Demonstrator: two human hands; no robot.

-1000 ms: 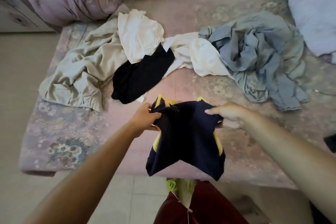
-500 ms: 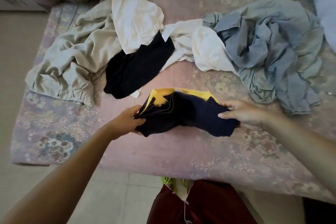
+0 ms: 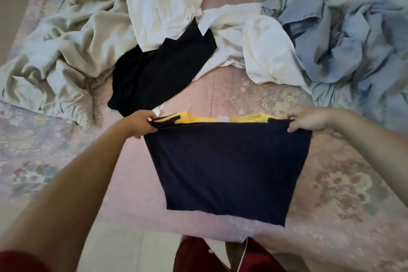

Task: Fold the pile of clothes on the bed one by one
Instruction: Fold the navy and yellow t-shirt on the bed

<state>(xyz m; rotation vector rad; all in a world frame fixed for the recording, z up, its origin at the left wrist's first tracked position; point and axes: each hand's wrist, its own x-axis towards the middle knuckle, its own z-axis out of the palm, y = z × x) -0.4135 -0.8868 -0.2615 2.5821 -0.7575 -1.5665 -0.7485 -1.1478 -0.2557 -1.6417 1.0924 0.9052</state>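
Observation:
A navy garment with yellow trim lies spread flat on the near part of the bed, a yellow band showing along its far edge. My left hand pinches its far left corner. My right hand pinches its far right corner. Beyond it lies the unfolded pile: a beige garment at the left, a white one over a black one, another white piece, and crumpled light blue clothes at the right.
The bed has a pink floral cover. Its near edge runs just below the navy garment, with pale floor tiles beneath. My dark red clothing shows at the bottom.
The navy garment, bunched between my hands before, is now stretched wide and laid flat on the bed. My hands have moved apart to its two far corners.

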